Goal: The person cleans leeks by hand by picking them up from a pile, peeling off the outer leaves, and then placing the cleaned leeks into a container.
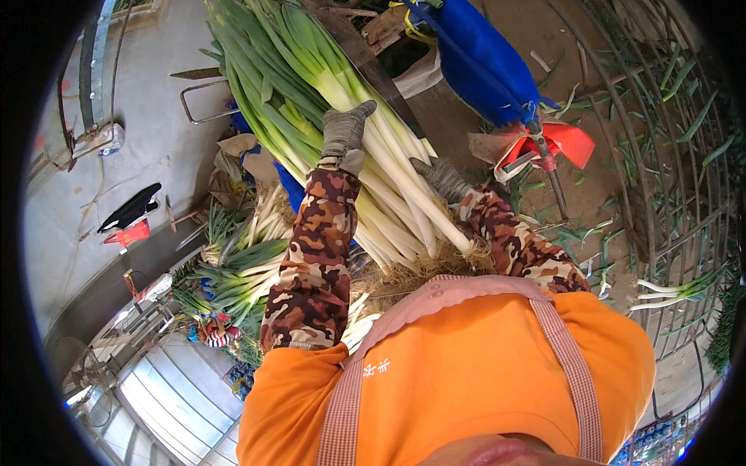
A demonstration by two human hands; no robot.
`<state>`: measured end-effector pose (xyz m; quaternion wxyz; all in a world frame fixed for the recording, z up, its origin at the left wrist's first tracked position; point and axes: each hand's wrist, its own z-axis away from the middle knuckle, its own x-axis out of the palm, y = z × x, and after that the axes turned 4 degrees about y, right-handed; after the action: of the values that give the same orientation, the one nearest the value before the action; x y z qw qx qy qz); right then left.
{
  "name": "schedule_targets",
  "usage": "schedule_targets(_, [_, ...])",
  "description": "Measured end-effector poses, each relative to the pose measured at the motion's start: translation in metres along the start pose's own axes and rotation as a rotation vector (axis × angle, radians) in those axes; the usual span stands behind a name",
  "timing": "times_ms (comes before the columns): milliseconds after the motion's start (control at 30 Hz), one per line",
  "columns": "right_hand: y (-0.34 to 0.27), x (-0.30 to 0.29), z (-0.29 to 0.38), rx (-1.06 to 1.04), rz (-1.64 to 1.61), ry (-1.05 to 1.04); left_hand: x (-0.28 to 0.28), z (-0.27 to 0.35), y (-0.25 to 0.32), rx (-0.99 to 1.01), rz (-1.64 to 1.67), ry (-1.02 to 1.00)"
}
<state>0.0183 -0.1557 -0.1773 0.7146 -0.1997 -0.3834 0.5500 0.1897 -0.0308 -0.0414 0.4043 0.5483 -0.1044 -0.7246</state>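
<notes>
A large bunch of Welsh onions (396,151) lies slantwise before me. Its green leaves are toward the top and its hairy roots (425,265) close to my apron bib. My left hand (344,133), in a grey knit glove, is wrapped over the stalks where white turns to green, thumb pointing right. Lower down, my right hand (446,177), gloved alike, grips the right edge of the white stalks; its fingertips are partly hidden by them. A flat metal strip (373,67) runs diagonally along the bunch's right side.
More onion bunches (247,279) are piled left of my left arm. A blue cloth-wrapped part (489,64) and red plastic sheet (574,145) sit on a metal rod (551,180) at upper right. Curved metal bars (635,151) and scattered leaf scraps lie right. A person (222,335) is far left.
</notes>
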Motion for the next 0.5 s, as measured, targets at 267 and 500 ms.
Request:
schedule_targets(267, [-0.023,-0.01,0.015,0.068,0.016,0.051,0.043,-0.021,-0.033,-0.008,-0.298,0.004])
schedule_targets(500, [0.021,-0.019,-0.004,0.118,-0.169,-0.151,0.021,0.011,-0.032,0.577,-0.488,-0.165])
